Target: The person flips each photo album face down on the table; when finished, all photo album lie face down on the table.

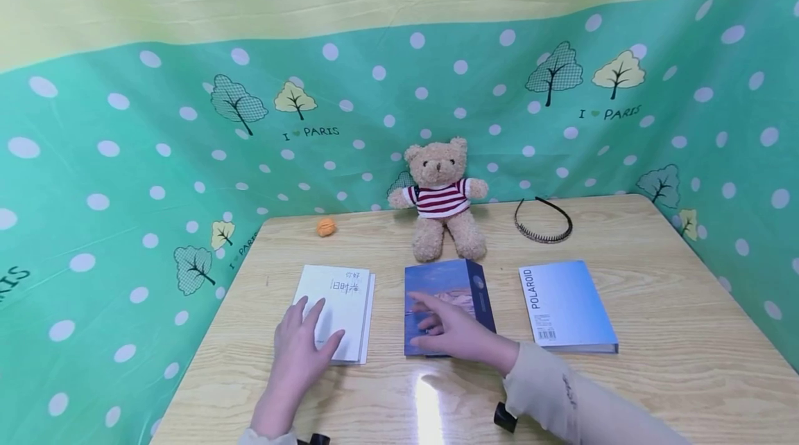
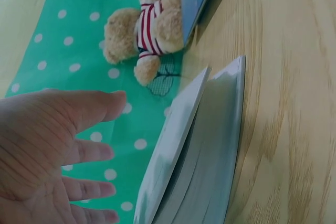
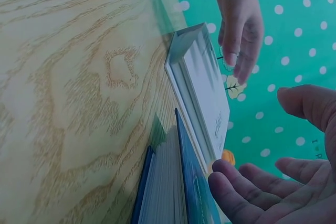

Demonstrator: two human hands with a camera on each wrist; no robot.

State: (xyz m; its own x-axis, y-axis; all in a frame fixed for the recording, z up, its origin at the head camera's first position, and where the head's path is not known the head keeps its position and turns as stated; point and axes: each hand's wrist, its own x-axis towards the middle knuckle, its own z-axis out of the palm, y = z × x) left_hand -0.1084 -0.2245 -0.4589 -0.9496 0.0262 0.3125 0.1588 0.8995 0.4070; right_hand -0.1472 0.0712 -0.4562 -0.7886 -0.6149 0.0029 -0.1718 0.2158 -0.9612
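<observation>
My left hand [image 1: 299, 348] hovers over the near left part of a white book [image 1: 346, 310] lying on the table. In the left wrist view, fingers and thumb are spread, with a gap between them and the book's slightly raised cover. My right hand [image 1: 458, 334] is above a blue book [image 1: 433, 278] with a pink and white picture, covering its lower right part. The right wrist view shows these fingers loosely extended beside the book's cover [image 3: 191, 182]; whether a fingertip touches it I cannot tell. Neither hand holds anything.
Right of the blue book lies a light-blue Polaroid book or album [image 1: 564, 303]. A teddy bear [image 1: 440, 202] in a striped shirt sits at the back, between a small orange object [image 1: 326, 227] and a dark headband [image 1: 544, 237]. Polka-dot cloth [image 1: 374, 119] hangs around the wooden table [image 1: 674, 292].
</observation>
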